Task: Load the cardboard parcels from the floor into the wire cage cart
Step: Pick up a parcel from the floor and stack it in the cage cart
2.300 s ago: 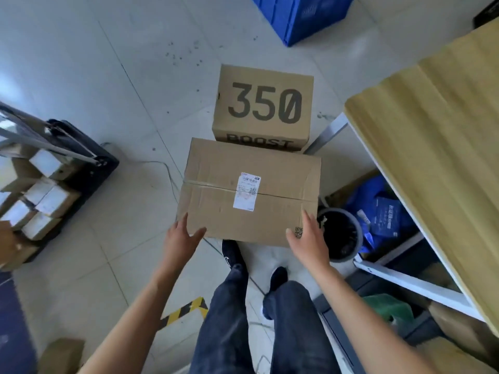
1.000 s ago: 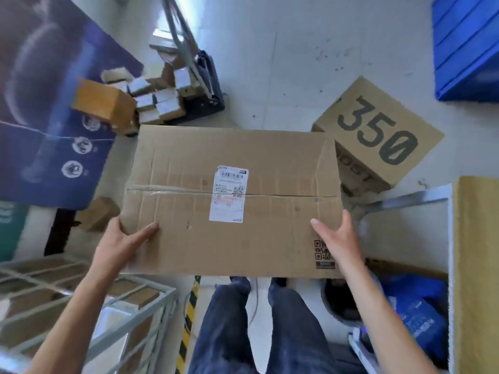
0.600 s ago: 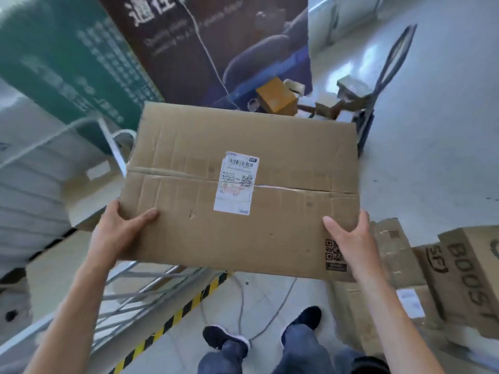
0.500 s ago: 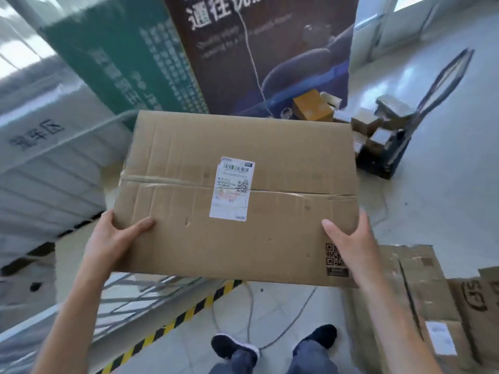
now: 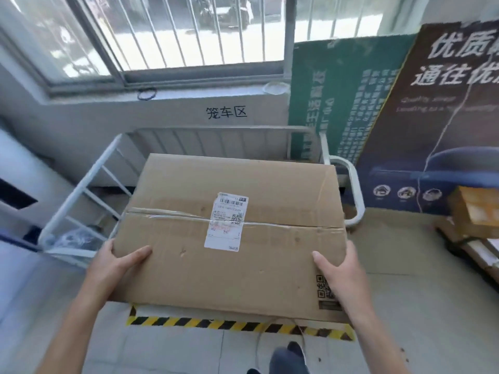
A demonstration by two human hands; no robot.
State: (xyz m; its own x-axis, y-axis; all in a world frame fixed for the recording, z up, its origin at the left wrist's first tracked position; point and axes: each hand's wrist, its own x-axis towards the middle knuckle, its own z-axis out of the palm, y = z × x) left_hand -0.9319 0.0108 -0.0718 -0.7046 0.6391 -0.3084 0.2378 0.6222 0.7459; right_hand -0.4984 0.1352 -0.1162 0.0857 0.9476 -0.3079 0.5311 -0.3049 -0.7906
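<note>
A large taped cardboard parcel [image 5: 189, 211] with a white shipping label fills the middle of the head view, held in the air. My left hand [image 5: 113, 268] grips its near left corner, thumb on top. My right hand [image 5: 340, 271] grips the near right corner, thumb on top beside a printed QR code. The white wire cage cart [image 5: 89, 184] stands directly ahead under the window; the parcel hangs over the cart's front part and hides most of its inside.
Black-and-yellow hazard tape [image 5: 237, 323] marks the floor in front of the cart. A green board [image 5: 337, 98] and a dark poster [image 5: 442, 117] lean on the wall at right. More cardboard boxes [image 5: 475, 214] sit at the far right. A barred window [image 5: 175, 33] is above.
I have turned left with the parcel in both hands, from facing the posters to facing the cage cart squarely. The parcel now hangs over the cart. Both grips are unchanged.
</note>
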